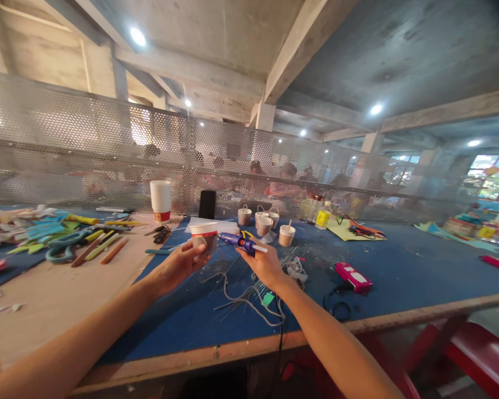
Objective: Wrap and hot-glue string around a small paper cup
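My left hand (187, 260) is closed around a paper cup (203, 229) with a red band under its white rim. Grey cord appears to cover the cup's lower part. In my right hand (264, 263) is a blue hot glue gun (235, 240), a white glue stick poking out of its back end. The gun's nozzle points left at the cup's side; whether it touches I cannot tell. Below the hands, loose grey cord (249, 302) trails over the blue table mat (170, 327). Behind them stand several small cord-wrapped cups (264, 224).
A stack of white paper cups (161, 199) stands at the back left, near a black phone (207, 204). Scissors (66, 244) and craft tools lie on the left. A magenta box (353, 277) with a cable sits right. A perforated metal screen (87, 144) borders the table's back.
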A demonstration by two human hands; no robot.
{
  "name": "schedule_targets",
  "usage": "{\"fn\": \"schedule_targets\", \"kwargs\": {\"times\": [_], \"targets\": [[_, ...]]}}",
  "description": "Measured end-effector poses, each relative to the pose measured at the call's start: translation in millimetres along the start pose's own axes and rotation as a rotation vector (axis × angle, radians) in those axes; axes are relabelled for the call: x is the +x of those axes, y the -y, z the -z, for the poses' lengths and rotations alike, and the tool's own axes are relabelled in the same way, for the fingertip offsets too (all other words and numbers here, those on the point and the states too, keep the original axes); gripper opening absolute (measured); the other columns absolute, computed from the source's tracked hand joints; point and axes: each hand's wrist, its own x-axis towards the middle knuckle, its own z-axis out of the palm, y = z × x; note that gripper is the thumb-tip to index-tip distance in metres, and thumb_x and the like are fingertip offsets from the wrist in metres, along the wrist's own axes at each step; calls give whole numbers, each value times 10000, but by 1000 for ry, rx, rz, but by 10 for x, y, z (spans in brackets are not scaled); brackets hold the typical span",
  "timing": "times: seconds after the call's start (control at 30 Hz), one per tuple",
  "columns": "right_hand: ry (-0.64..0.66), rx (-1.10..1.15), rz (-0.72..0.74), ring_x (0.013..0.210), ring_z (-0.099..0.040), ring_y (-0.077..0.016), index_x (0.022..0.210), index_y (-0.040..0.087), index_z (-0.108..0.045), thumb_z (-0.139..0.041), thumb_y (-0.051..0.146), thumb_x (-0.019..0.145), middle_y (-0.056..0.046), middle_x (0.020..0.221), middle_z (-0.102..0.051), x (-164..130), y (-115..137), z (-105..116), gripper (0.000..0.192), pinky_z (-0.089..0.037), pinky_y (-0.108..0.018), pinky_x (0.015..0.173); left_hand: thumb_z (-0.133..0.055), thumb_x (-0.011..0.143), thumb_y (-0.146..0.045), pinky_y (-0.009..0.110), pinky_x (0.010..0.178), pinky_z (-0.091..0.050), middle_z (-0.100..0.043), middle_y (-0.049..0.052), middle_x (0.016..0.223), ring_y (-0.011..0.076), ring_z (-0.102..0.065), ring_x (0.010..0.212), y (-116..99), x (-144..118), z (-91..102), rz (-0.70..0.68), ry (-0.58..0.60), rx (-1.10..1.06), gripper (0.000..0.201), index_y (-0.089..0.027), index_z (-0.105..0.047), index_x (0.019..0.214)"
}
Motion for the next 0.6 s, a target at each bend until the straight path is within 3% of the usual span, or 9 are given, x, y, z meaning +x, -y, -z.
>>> {"fn": "schedule_targets", "kwargs": {"times": [0.4,0.6], "targets": [[-6,24,47,838,-740,-257,1149,192,-646,-595,430,967,-97,947,-773,-14,-21,-17,304,-493,-279,695,-826,765,-169,202,708,-599,-767,69,997,142,-735,766,-2,-5,-5,6,8,8,375,-165,-730,1127],[14,56,40,800,-728,-247,1080,190,-668,-574,468,967,-94,902,-765,-20,-42,-55,314,-504,-288,694,-820,767,-163,217,722,-597,-767,69,934,155,-735,767,19,18,19,15,5,5,313,-169,-741,1070]]}}
